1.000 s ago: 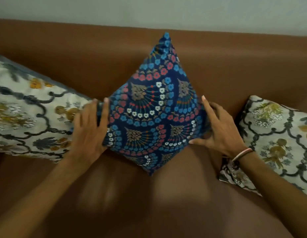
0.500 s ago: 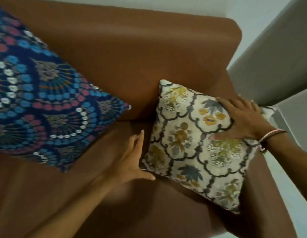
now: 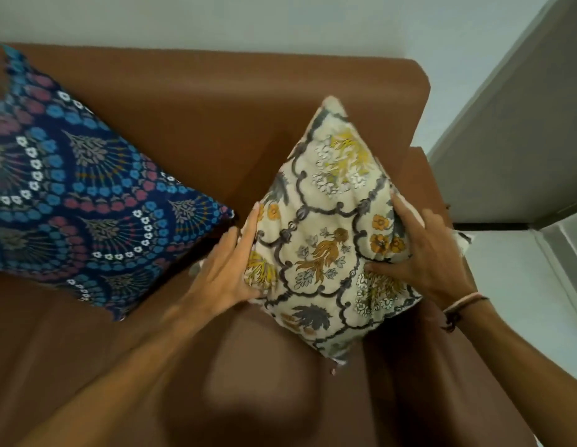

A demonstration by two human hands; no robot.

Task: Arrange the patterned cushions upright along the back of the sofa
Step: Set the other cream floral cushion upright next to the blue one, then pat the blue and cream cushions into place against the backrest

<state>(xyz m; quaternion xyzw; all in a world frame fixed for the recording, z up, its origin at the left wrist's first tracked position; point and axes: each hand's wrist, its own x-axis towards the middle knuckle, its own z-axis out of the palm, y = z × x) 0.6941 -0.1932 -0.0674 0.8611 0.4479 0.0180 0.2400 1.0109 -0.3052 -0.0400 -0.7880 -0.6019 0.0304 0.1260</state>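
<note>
A cream cushion [image 3: 329, 227] with grey scrollwork and yellow flowers stands on one corner at the right end of the brown sofa [image 3: 216, 124], its top corner against the backrest. My left hand [image 3: 229, 269] presses flat on its left edge. My right hand [image 3: 419, 253] grips its right edge, thumb on the front face. A dark blue cushion [image 3: 87, 204] with red, blue and white fan patterns leans on the backrest at the left, untouched.
The sofa's right armrest [image 3: 429, 175] lies just behind my right hand. Beyond it are a pale floor and a grey wall or door panel [image 3: 513, 124]. A white wall rises behind the backrest.
A second ago both hands were on the blue cushion. They shifted right to the cream cushion, which lay tilted half a second ago and now stands turned up on one corner.
</note>
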